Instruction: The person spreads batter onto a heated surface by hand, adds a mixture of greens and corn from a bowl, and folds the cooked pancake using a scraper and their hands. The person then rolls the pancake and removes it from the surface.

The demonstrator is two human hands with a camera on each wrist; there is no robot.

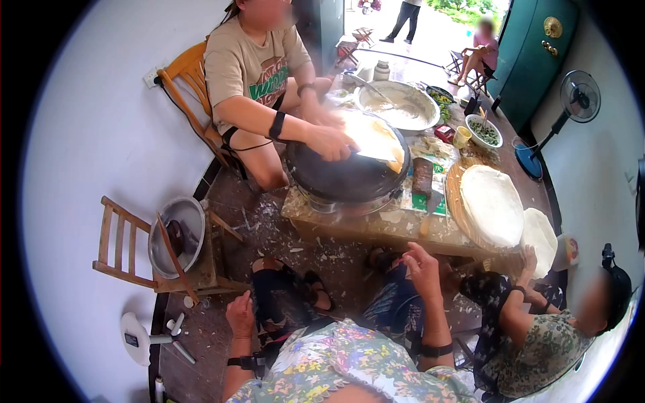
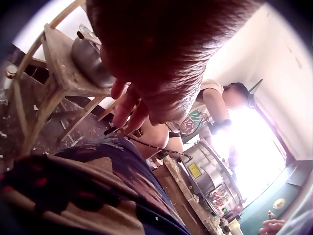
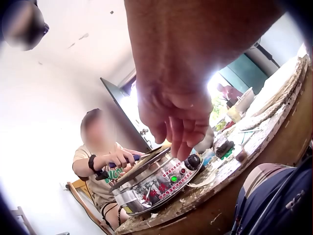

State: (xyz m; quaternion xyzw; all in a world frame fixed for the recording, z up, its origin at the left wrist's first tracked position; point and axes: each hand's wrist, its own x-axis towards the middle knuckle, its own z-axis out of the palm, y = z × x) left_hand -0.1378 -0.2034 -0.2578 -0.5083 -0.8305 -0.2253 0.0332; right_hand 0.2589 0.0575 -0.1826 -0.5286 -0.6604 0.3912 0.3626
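My left hand (image 1: 240, 314) hangs beside my left thigh, fingers loosely bent and nothing in them. In the left wrist view the same hand (image 2: 151, 73) hovers above patterned trousers. My right hand (image 1: 423, 267) is raised over my right knee near the table's front edge, its fingers relaxed and holding nothing. From the right wrist, this hand (image 3: 173, 110) overlaps the control panel of the round electric griddle (image 3: 161, 188). Across the table, a seated person works a blue-handled blade (image 3: 126, 161) at a thin pancake (image 1: 373, 140) on the dark griddle plate (image 1: 329, 178).
A stack of flat pancakes (image 1: 494, 205) lies on a woven round tray (image 1: 457, 195). At the right, another person touches a pancake (image 1: 539, 235). Behind stand a batter basin (image 1: 422, 111) and a bowl of chopped greens (image 1: 485, 132). A metal basin (image 1: 195, 218) rests on a wooden chair (image 1: 121, 245).
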